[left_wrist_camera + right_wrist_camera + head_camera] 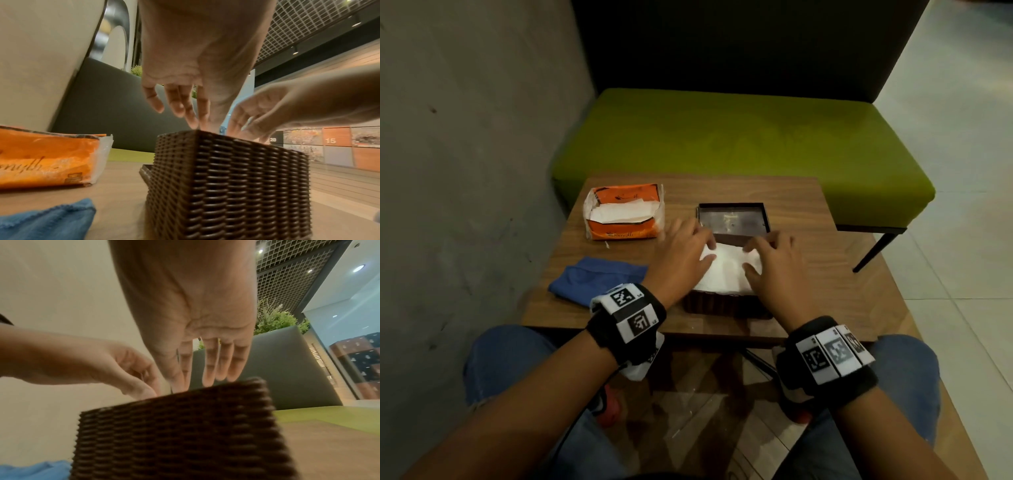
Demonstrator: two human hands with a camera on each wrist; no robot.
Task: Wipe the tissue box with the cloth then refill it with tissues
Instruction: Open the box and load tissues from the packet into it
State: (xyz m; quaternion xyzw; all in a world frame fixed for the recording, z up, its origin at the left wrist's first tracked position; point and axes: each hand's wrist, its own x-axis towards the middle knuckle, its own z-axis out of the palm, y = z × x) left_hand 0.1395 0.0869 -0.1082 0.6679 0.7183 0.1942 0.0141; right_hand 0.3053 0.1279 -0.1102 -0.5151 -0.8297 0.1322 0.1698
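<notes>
Refill step. We have the left hand (681, 253) and right hand (774, 263) flat on the white tissues (726, 270) heaped in the woven tissue box (230, 178) at the near-centre of the surface (825, 281). Fingers spread, pressing down, apparently gripping nothing. Lid (732, 219) lies just beyond the box; cloth (595, 277) to the left.

A person in blue jeans (517, 356) with bare forearms wears black wristbands (835, 383) on both wrists, each carrying white blocks (631, 313) printed with black square fiducial markers.
</notes>
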